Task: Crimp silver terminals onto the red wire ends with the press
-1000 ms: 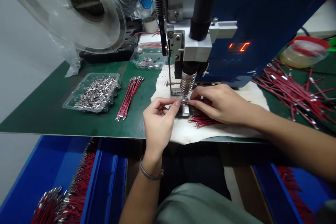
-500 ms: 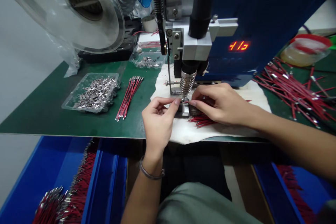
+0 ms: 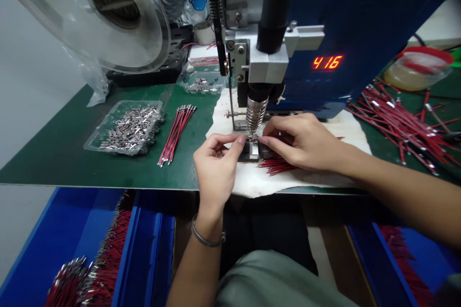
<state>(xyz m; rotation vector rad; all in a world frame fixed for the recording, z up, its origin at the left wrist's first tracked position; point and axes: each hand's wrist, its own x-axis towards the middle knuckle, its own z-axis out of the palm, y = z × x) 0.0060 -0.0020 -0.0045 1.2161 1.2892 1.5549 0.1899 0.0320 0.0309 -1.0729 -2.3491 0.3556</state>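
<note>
My left hand [image 3: 216, 165] pinches something small at the metal fixture [image 3: 253, 149] under the machine's ribbed silver tip [image 3: 255, 114]; what it holds is too small to name. From the right, my right hand [image 3: 300, 140] pinches a red wire [image 3: 256, 139] and holds its end at the same spot. Both hands rest on a white cloth [image 3: 252, 180]. A small bunch of red wires [image 3: 275, 164] lies under my right hand.
A blue machine [image 3: 360, 24] shows a red display [image 3: 327, 62] reading 416. On the green mat [image 3: 65, 153] sit a clear tray of metal terminals [image 3: 127, 125] and a bundle of red wires [image 3: 177, 134]. Finished wires [image 3: 399, 127] pile at right. Blue bins [image 3: 72, 244] below hold more.
The hands stay almost still at the fixture. The machine's red display has changed and now reads 416. The view has shifted slightly.
</note>
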